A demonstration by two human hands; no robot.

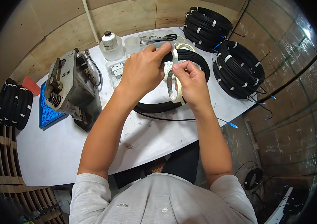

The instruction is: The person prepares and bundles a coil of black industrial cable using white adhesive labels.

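Observation:
My left hand (143,69) is closed over the far left side of a coil of black cable (199,61), its fingertips against a strip of white tape (175,56). That strip runs down to a roll of masking tape (171,87), which my right hand (193,86) grips between thumb and fingers. The roll hangs upright inside the coil's ring. Part of the coil is hidden behind both hands. From its near side a loose cable end with a blue connector (232,125) trails across the white table (65,156).
Taped black coils (237,71) are stacked at the right and back right; more coils (14,104) stand far left. A metal press (70,82) sits beside a blue tray (50,112) of small blue parts. Behind are a white bottle (109,40), plastic tubs and another tape roll (184,47).

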